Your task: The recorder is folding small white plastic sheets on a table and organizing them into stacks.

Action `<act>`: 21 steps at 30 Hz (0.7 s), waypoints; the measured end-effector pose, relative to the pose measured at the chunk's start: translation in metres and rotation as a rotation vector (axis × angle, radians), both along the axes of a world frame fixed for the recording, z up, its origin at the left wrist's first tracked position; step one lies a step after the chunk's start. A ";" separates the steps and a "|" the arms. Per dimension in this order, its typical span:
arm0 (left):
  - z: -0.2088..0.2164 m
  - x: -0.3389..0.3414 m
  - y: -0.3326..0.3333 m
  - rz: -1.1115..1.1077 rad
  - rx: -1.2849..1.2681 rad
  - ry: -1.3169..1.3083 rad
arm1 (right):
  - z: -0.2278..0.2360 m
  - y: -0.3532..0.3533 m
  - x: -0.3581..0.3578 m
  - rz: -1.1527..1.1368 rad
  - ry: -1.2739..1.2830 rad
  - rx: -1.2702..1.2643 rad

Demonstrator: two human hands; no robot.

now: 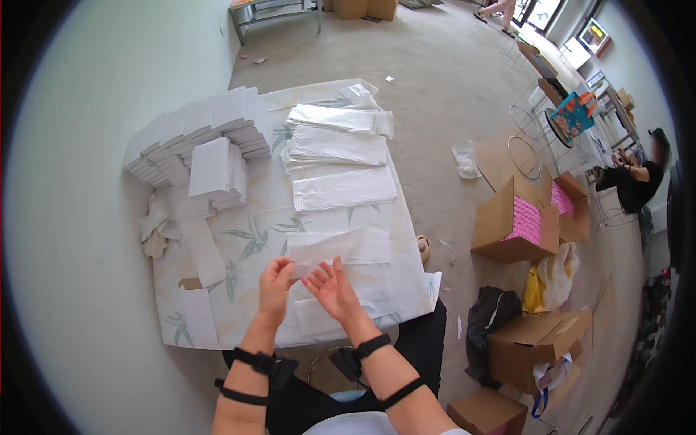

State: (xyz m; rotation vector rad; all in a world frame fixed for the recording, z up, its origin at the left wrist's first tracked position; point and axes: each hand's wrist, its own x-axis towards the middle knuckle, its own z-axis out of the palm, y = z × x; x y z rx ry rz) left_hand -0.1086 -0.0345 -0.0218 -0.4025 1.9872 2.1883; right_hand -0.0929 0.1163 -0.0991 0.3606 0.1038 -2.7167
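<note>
My left hand (pixel 275 290) is closed in a pinch on the left end of a thin white sheet (pixel 326 248), perhaps a flat paper sleeve. This sheet is raised at a slant over a small pile of similar flat white pieces (pixel 375 246). Close beside it, my right hand (pixel 332 290) is open, palm turned up and fingers apart near the sheet's lower edge. Another pale flat sheet (pixel 315 319) lies on the table partly behind my right wrist. Farther up the table are several flat white bundles, the nearest one (pixel 344 190) at mid-table.
Stacked white boxes (pixel 210 170) fill the table's (pixel 254 283) far left, with crumpled cloth or paper (pixel 158 225) in front. An open white box (pixel 197 312) lies near left. Cardboard boxes (pixel 500 250) with pink filling stand on the floor at right. A person (pixel 638 174) sits far right.
</note>
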 end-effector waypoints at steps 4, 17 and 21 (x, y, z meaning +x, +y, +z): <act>0.074 0.032 -0.044 0.045 0.272 -0.093 | 0.047 0.011 -0.022 -0.190 -0.047 0.271; 0.012 0.140 -0.115 -0.011 0.086 -0.146 | 0.080 0.052 0.101 0.255 -0.088 0.968; 0.031 0.164 -0.121 -0.003 0.245 -0.126 | 0.088 0.032 0.118 0.070 -0.018 0.684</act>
